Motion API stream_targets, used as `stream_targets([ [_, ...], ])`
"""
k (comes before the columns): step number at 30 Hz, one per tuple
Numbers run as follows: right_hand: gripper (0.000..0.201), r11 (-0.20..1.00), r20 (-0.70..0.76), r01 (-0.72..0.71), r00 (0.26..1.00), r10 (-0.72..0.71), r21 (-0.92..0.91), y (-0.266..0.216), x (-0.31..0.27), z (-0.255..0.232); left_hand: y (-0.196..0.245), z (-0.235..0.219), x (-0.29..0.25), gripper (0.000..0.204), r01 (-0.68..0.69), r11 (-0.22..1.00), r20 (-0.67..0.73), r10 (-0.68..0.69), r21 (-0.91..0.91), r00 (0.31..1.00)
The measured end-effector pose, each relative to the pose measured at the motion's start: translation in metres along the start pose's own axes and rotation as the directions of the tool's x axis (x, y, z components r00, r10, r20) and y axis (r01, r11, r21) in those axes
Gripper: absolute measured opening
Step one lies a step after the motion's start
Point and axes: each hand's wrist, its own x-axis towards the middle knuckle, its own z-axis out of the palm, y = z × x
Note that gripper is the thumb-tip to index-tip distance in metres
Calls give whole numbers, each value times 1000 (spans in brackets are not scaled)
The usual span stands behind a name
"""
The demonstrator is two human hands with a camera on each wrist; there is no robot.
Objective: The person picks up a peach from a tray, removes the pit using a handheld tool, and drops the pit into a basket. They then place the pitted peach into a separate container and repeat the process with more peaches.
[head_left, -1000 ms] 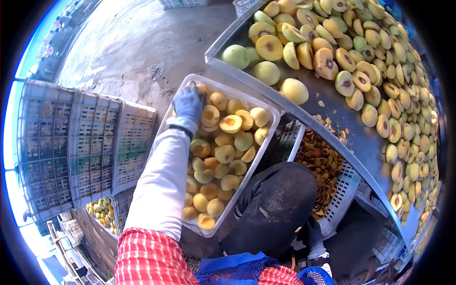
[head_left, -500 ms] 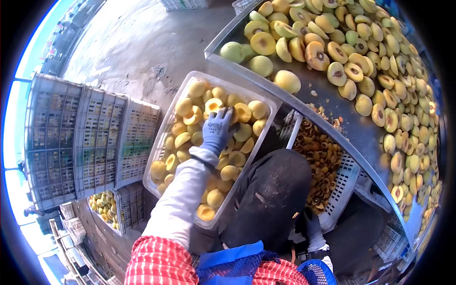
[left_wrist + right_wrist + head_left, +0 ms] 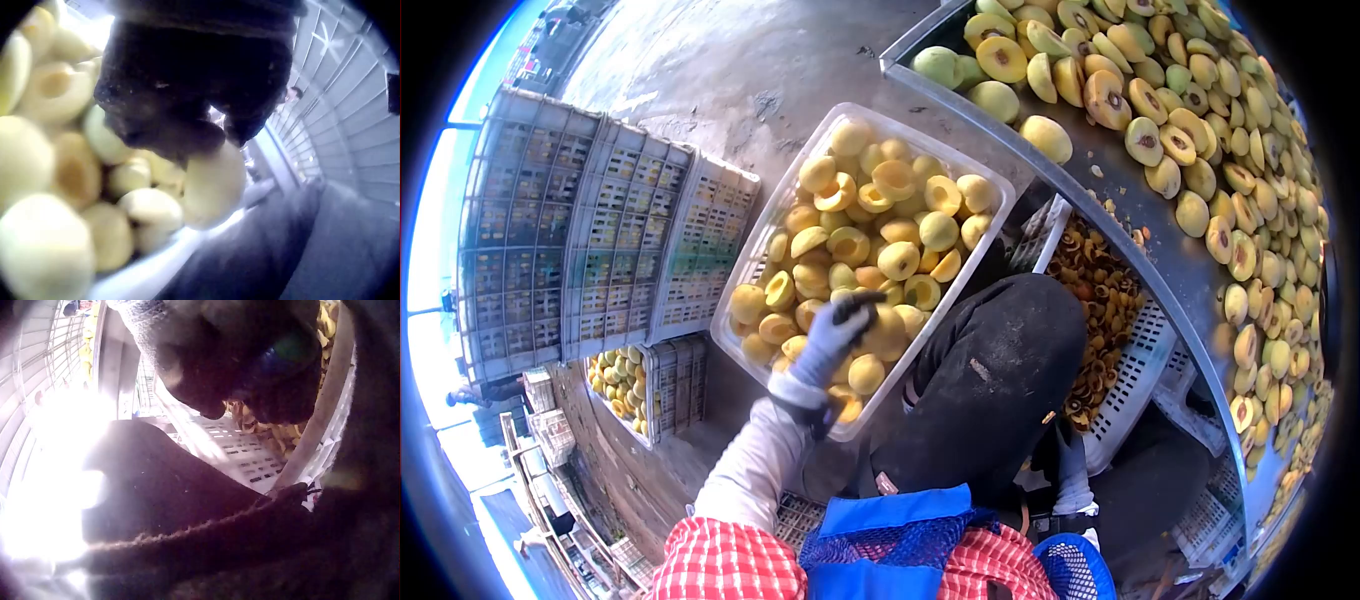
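In the head view, my left hand (image 3: 835, 335), in a grey glove with dark fingers, is blurred over the near side of a white crate (image 3: 927, 141) heaped with yellow peach halves (image 3: 848, 244). Its fingertips pinch a peach half (image 3: 215, 187) in the left wrist view, near the crate's edge. Low beside my thigh, my right hand (image 3: 1071, 462) is in a dark glove. Shadow hides its fingers in the right wrist view, so I cannot tell what they hold.
A metal-edged table (image 3: 1120, 185) piled with cut peaches curves along the right. Under its edge stands a white basket (image 3: 1128, 390) of brown-orange scraps. Stacked grey crates (image 3: 620, 230) rise at the left, with another fruit crate (image 3: 675, 385) below. My dark-trousered knee (image 3: 1010, 345) separates crate and basket.
My left hand has moved from the crate's far left corner, across its middle, to the near side. The head view has shifted slightly. My right hand has stayed low beside my thigh.
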Motion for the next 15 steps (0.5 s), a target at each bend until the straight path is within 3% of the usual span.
stream_targets([
  [1,32,1000,-2,2,1000,-2,0,-1,0,2,-21,8,-16,31,-19,986,-75,32,166,997],
  [3,33,1000,-13,5,1000,-5,4,-3,-2,8,-46,10,-37,30,139,938,-312,-35,316,949],
  [4,33,1000,-7,-6,1000,6,-7,-4,-4,9,-50,7,-39,30,24,799,-302,198,601,933],
  [6,34,999,5,-21,1000,21,-33,-7,-3,8,-34,7,-36,30,-98,258,-74,584,961,808],
  [7,35,999,4,-19,1000,20,-35,-5,-3,6,-28,12,-36,33,-82,230,-84,629,970,773],
  [9,35,999,5,-15,1000,15,-34,0,0,3,-5,26,-27,44,-177,292,-60,652,940,756],
  [10,36,1000,6,-18,1000,18,-25,1,0,2,-3,33,-21,53,-246,262,29,629,933,777],
  [11,36,1000,7,-19,1000,20,-15,0,0,2,-10,35,-11,58,-275,143,161,530,951,833],
  [13,36,1000,1,-25,1000,25,17,0,1,2,-35,47,12,57,-367,38,325,390,929,862],
  [15,35,997,-16,-38,999,39,64,4,1,1,-36,49,30,54,-440,75,379,392,895,838],
])
